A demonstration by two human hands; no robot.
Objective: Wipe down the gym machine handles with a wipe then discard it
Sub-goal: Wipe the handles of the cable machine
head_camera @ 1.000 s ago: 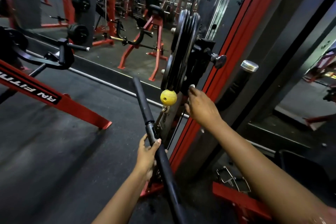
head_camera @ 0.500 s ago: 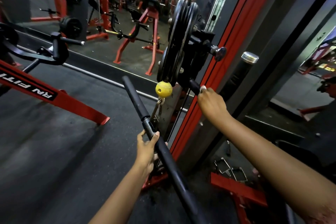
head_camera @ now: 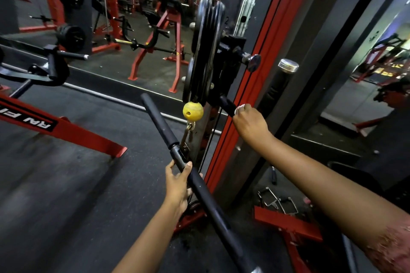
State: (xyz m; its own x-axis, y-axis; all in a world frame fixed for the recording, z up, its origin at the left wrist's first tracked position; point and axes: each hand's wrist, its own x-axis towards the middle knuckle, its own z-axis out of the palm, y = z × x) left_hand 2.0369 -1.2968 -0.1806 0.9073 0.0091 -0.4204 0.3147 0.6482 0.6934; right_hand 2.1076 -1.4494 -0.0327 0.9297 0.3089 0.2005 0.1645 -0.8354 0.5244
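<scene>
Right hand (head_camera: pixel 249 123): curls round the free end of a short black handle (head_camera: pixel 226 104); presses a white wipe (head_camera: pixel 240 107) against that end, with only a small fold showing at the fingers.
Short black handle: juts down and outward from the black carriage (head_camera: pixel 230 51) on the red upright (head_camera: pixel 255 86).
Left hand (head_camera: pixel 177 184): grips the straight cable bar (head_camera: pixel 160 123) near its middle, just below the collar, thumb laid over the top.
Straight cable bar: black, tilted, far end raised, near end running off the lower edge; hangs by a carabiner (head_camera: pixel 188 133) under a yellow ball stopper (head_camera: pixel 193 111).
Yellow ball stopper: sits directly below a stack of black discs (head_camera: pixel 206 51), just beside the short handle, not touching it.
Chrome-capped peg (head_camera: pixel 288 66): stands right of the upright.
Two metal stirrup handles (head_camera: pixel 277 203): lie on the floor (head_camera: pixel 66 184) at the machine's base, beneath the right forearm.
</scene>
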